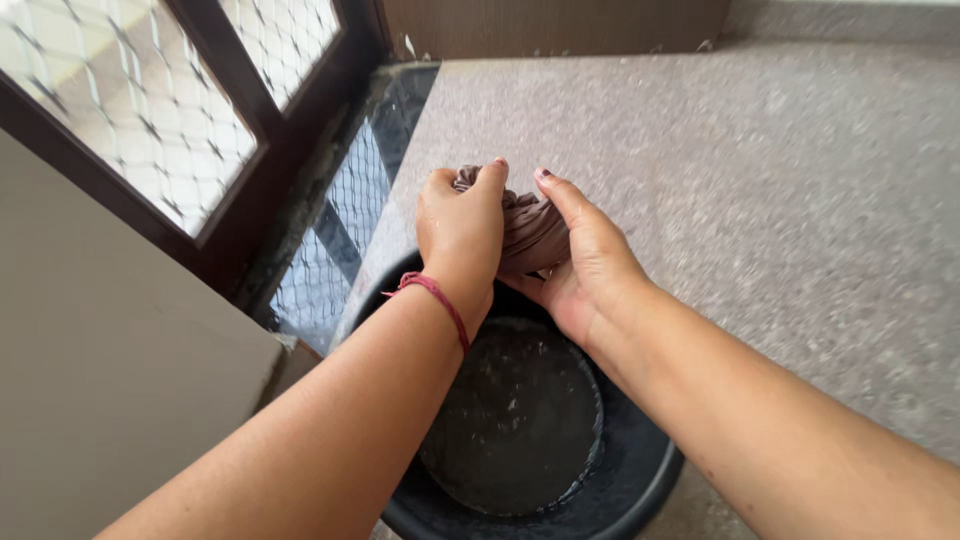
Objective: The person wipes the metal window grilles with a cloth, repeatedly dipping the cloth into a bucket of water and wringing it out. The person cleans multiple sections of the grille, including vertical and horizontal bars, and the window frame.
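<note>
A black bucket (640, 480) sits on the speckled floor (800, 200) with shallow, cloudy water (515, 420) in it. Above its far rim, the left hand (460, 235) and right hand (585, 260) close tightly around a bunched mauve cloth (530, 230), squeezing it between them.

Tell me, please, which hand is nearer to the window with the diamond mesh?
The left hand. It grips the bunched mauve cloth on the side toward the window; the right hand holds the cloth's far side, above the black bucket.
</note>
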